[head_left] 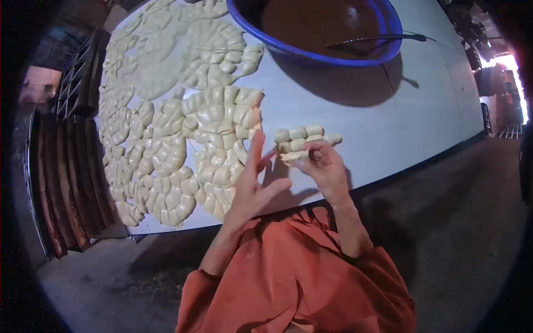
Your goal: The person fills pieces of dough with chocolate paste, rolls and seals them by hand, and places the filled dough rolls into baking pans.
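My right hand (pixel 326 169) pinches a pale piece of dough (pixel 294 157) between thumb and fingers, just above the table's near edge. Beyond it lies a small group of short dough rolls (pixel 298 133), set side by side on the white surface. My left hand (pixel 254 180) is open with its fingers stretched out, and I see nothing in it. It stands between that small group and a broad spread of glossy dough pieces (pixel 222 119), packed closely together across the left of the table.
A blue basin (pixel 311 55) of brown filling (pixel 316 25) stands at the back of the white table (pixel 377 144). A dark-handled utensil (pixel 388 37) rests across its rim. To the left, dark trays (pixel 66 183) stand stacked on edge beside a rack (pixel 80 72).
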A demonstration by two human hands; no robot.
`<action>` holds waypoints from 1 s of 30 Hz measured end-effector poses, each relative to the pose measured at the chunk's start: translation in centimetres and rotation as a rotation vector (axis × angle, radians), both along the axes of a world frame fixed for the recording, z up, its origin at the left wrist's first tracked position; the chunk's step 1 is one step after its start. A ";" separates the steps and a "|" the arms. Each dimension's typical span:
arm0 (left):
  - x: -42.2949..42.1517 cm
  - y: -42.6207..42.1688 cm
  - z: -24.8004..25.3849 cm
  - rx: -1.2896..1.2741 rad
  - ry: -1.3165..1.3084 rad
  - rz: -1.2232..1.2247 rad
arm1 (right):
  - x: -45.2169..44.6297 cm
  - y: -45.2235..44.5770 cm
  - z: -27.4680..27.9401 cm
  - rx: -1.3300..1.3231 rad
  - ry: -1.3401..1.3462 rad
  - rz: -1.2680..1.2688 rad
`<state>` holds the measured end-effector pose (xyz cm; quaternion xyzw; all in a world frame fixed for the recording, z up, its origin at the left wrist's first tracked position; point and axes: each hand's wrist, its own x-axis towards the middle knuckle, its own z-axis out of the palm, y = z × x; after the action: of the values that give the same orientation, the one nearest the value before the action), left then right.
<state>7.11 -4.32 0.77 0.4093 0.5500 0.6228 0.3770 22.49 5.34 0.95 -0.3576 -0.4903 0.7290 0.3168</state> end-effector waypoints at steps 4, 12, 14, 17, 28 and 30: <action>1.3 3.8 2.6 0.208 0.206 0.051 | -0.7 1.5 2.3 -0.084 0.153 0.027; 5.0 8.6 -0.6 0.400 0.216 0.081 | -1.4 5.2 6.9 -0.329 0.462 0.218; 6.3 8.4 -1.5 0.288 -0.208 -0.005 | -1.9 8.0 7.6 -0.317 0.426 0.261; 5.2 7.9 0.2 -0.012 -0.427 -0.135 | -4.1 14.2 10.3 0.152 0.188 0.014; -0.5 4.4 1.0 -0.331 -0.161 -0.132 | -8.2 27.5 5.9 0.910 -1.006 0.866; -0.5 4.4 1.0 -0.319 -0.174 -0.128 | -8.4 27.8 5.7 0.818 -0.936 0.545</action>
<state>6.57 0.08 1.79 0.3231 0.5800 0.5357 0.5218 14.14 33.11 6.68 -0.3504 -0.8847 0.3071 -0.0140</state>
